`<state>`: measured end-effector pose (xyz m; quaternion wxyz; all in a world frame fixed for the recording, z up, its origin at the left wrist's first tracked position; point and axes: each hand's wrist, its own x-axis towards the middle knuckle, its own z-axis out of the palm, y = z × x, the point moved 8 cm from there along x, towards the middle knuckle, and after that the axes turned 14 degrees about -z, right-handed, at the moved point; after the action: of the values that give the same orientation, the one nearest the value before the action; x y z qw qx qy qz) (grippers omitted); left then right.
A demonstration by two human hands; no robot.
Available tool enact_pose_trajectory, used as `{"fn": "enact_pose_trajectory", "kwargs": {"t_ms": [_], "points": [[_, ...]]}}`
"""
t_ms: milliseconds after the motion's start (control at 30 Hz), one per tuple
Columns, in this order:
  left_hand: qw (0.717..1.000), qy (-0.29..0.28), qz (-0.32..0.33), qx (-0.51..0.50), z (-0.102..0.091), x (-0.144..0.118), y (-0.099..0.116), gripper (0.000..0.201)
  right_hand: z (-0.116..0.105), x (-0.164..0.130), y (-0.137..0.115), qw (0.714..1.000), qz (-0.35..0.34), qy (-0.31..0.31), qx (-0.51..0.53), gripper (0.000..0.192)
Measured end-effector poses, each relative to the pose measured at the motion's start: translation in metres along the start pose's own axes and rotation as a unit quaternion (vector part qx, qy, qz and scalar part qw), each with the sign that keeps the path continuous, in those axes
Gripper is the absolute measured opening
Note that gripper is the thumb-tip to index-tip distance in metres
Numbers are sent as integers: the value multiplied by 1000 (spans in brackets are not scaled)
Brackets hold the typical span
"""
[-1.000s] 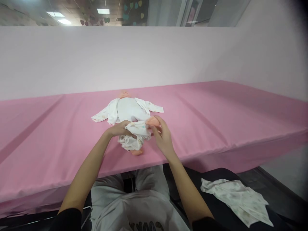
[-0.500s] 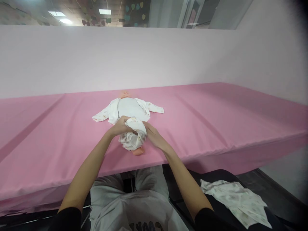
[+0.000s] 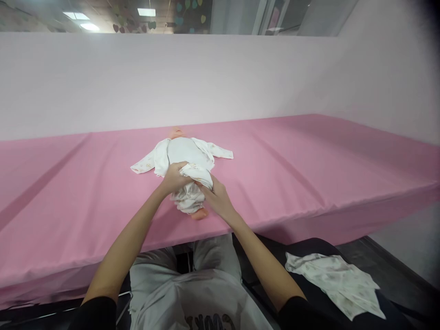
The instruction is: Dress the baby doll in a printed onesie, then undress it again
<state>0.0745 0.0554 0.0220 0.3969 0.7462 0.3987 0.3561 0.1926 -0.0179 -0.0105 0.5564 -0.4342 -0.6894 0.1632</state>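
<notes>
A baby doll (image 3: 188,151) lies on its back on the pink-covered table, its head toward the wall. A white patterned baby jacket (image 3: 158,158) lies open around its pale torso, sleeves spread to both sides. White baby pants (image 3: 189,198) are bunched about the doll's legs, and one foot (image 3: 199,213) pokes out near the table edge. My left hand (image 3: 176,178) grips the waistband side of the pants at the left. On the right, my right hand (image 3: 216,196) pinches the same gathered cloth, thumb tucked against it. Parts of both hands' fingers are hidden by the fabric.
The pink sheet (image 3: 292,169) covers the table up to the white wall (image 3: 165,78). At lower right, a white patterned garment (image 3: 337,282) lies on a black chair (image 3: 309,247). My legs (image 3: 216,259) are beneath the table's front edge.
My right hand has closed around the pants' right side, its thumb now over the cloth. The gathered waistband is stretched wider toward the right. The doll and jacket stay in place.
</notes>
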Motion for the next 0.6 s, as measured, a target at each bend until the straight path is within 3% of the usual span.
{"fn": "enact_pose_trajectory", "kwargs": {"t_ms": [133,400,600], "points": [[999,-40,-36,1,0,2,-5,13,-4,2,-1,1000,7,-13,5,37],[997,-40,-72,-4,-8,0,-3,23,-9,7,5,999,43,-4,4,29],[991,-98,-87,-29,4,2,-14,31,-11,9,7,992,53,2,110,27]]}}
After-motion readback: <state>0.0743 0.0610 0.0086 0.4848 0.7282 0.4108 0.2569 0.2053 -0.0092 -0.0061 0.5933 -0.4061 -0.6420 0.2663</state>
